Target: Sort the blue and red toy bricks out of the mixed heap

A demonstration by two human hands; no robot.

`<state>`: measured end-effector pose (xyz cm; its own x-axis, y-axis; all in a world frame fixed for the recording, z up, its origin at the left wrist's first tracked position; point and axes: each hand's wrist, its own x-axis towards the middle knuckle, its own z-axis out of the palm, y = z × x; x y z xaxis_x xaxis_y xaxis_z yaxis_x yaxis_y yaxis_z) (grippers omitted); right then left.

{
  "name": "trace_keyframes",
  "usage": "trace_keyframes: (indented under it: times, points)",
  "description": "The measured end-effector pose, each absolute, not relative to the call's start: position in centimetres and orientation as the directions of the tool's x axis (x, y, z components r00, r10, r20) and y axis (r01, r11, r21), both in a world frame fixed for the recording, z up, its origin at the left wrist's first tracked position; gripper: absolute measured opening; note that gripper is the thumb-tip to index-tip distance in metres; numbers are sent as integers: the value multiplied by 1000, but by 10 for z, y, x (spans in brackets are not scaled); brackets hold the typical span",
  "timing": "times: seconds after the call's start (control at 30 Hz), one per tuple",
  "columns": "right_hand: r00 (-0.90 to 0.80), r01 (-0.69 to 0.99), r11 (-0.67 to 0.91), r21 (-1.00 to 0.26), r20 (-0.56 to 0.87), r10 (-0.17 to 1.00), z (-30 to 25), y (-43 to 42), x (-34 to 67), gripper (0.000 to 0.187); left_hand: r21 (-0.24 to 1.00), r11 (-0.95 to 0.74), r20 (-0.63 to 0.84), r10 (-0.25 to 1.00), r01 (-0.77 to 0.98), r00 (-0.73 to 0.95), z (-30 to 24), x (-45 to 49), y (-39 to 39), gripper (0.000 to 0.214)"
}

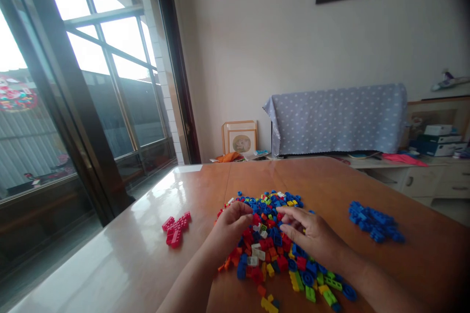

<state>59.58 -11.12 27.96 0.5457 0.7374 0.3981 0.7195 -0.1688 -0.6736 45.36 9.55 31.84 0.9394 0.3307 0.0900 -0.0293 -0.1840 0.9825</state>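
Observation:
A large heap of mixed plastic building bricks (266, 243) in red, blue, yellow, green, orange and white is spread over the wooden table. Over its left side is my left hand (235, 221), fingers bent loosely with a small gap to the thumb. The fingertips are close to red bricks in the heap; I see nothing clearly held. My right hand (307, 229) hovers above the heap's right side, thumb and fingers apart and nothing between them. Off to the left lies a small group of red bricks (176, 229). A pile of blue bricks (374, 221) sits apart on the right.
The glossy table (121, 259) runs out to all sides of the heap. A few loose yellow bricks (270, 305) lie near its front. Beyond the table stand a cloth-covered object (338, 120), a white cabinet (422, 182) and a framed picture (242, 142). Glass doors are at left.

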Motion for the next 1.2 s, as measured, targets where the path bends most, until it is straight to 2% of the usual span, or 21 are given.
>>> trace_keyframes:
  times: [0.13, 0.2, 0.27, 0.3, 0.37, 0.43, 0.5, 0.6, 0.73, 0.93, 1.07, 1.2]
  points:
    - [465, 708, -74, -702, 384, 798, 287, -107, 576, 57, 997, -21, 76, 230, -73, 970, 306, 460, 78, 24]
    - [428, 730, -43, -682, 407, 807, 289, -104, 567, 46, 996, 27, 79, 154, -84, 985, 298, 464, 73, 25]
    - [417, 753, -42, -657, 427, 802, 290, -102, 561, 29, 996, -6, 90, 105, -90, 990, 294, 465, 72, 26]
    - [421, 761, -52, -646, 431, 798, 291, -101, 560, 24, 992, -82, 103, 112, -94, 988, 295, 465, 74, 24]
    - [457, 763, -95, -639, 430, 779, 291, -101, 561, 24, 936, -341, 157, 180, -88, 971, 299, 461, 81, 17]
    - [519, 748, -153, -646, 425, 742, 290, -103, 566, 28, 776, -630, 245, 250, -35, 937, 307, 455, 92, 10]
    - [577, 726, -211, -654, 414, 704, 289, -105, 573, 29, 591, -806, 298, 243, 22, 923, 315, 450, 102, 17]
    - [599, 719, -251, -648, 395, 697, 288, -108, 580, 23, 400, -913, 260, 192, 75, 946, 320, 445, 110, 28]
    - [575, 740, -230, -633, 417, 704, 289, -108, 583, 23, 296, -949, 186, 166, 106, 968, 314, 447, 107, 31]
    - [537, 760, -189, -622, 437, 722, 286, -105, 582, 25, 346, -933, 222, 181, 96, 958, 311, 451, 105, 23]
    - [560, 733, -199, -650, 412, 719, 284, -103, 579, 22, 559, -829, 317, 189, -22, 930, 315, 452, 102, 28]
    - [522, 729, -145, -669, 407, 749, 289, -101, 572, 18, 763, -636, 308, 199, -117, 930, 312, 455, 91, 26]
